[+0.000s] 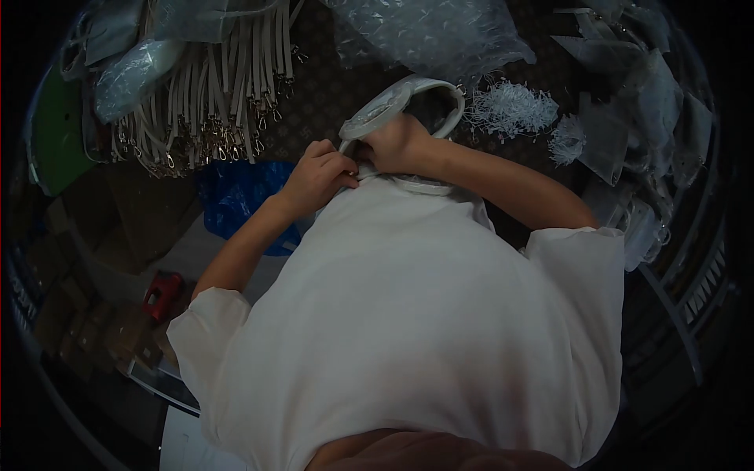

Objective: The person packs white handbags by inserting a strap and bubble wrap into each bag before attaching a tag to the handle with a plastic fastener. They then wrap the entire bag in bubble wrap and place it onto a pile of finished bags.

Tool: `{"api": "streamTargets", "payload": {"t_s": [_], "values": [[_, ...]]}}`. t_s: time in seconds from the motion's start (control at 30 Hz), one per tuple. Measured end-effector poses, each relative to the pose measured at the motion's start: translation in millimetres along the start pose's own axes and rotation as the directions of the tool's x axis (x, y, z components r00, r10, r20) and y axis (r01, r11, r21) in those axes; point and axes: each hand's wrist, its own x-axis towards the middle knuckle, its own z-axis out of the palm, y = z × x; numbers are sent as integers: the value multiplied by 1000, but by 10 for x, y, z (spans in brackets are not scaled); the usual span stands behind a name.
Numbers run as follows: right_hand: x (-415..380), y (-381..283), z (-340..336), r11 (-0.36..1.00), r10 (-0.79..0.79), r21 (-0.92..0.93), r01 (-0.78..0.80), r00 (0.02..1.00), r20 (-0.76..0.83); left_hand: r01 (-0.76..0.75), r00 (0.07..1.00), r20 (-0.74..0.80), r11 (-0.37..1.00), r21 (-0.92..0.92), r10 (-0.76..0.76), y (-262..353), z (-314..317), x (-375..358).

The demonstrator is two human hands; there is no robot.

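Observation:
A white bag [457,118] with a thick rounded rim is held against the front of my white shirt, at the table's near edge. Clear plastic seems to cover part of its upper side. My left hand [320,174] pinches the bag's left edge, thumb and fingers pressed together. Curled inside the rim, my right hand [395,146] grips the same edge close to my left fingers. Its fingertips are mostly hidden, and I cannot make out any small part between the two hands.
Many beige straps [224,86] with metal clips hang at the back left. Clear plastic wrap [432,35] lies at the back, a heap of white tag strings [510,108] right of the bag. Plastic pouches [656,102] pile up far right. A blue plastic bag [243,200] sits below the left forearm.

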Motion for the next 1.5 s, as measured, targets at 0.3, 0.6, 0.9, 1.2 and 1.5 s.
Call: {"api": "streamTargets", "payload": {"t_s": [0.3,0.6,0.9,1.2,1.5], "values": [[-35,-47,-148,999,3,-42,-2,999,44,-2,1000,15,999,-43,3,15,42,-33],[59,-29,-331,982,104,-175,-74,981,164,32,999,16,998,-56,-32,69,-92,-8],[145,36,-187,999,-11,32,3,969,248,-199,966,201,963,183,161,-17,-213,40],[87,-6,-56,969,-79,240,51,991,108,-115,974,215,977,180,75,-72,-127,-38],[62,-68,-252,999,-30,20,28,992,126,-122,978,182,985,122,98,17,-127,37]]}}
